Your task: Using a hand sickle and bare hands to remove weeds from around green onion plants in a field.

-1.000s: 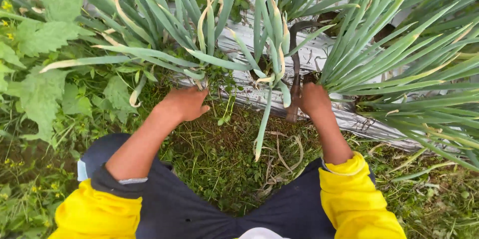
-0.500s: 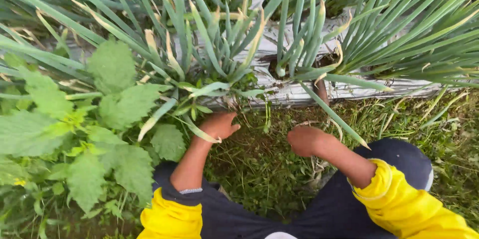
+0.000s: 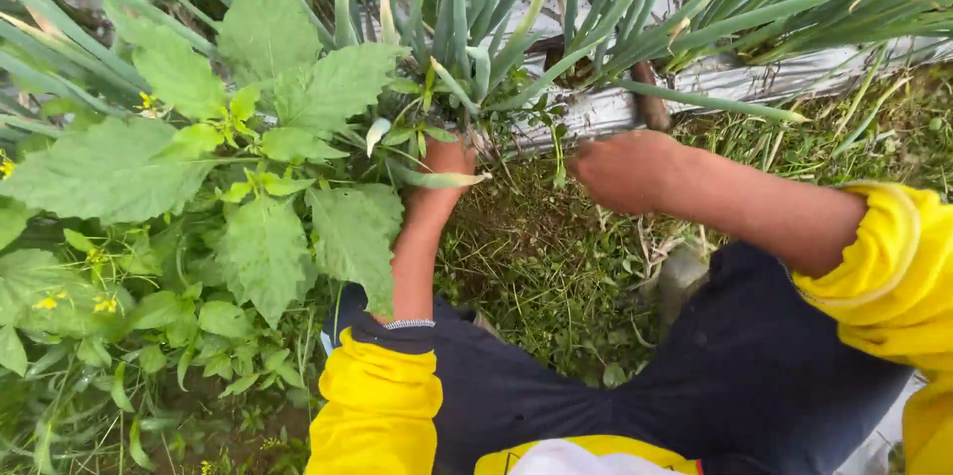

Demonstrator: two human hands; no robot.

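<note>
Broad-leaved weed [image 3: 268, 137] with small yellow flowers stands at left, crowding base of green onion plants [image 3: 467, 28] along edge of silver mulch film [image 3: 596, 113]. Left hand [image 3: 442, 162] reaches into weed stems at film edge; fingers hidden under leaves, grip cannot be told. Right hand [image 3: 625, 169] closed in fist just below film, beside dark stake [image 3: 650, 103]; contents not visible. Low grass [image 3: 546, 267] beneath both forearms.

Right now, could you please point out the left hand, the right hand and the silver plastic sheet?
left hand [image 3: 447, 162], head view, back of the hand among leaves.
right hand [image 3: 625, 169], head view, back of the fist.
silver plastic sheet [image 3: 586, 113], head view, crinkled front edge.
</note>
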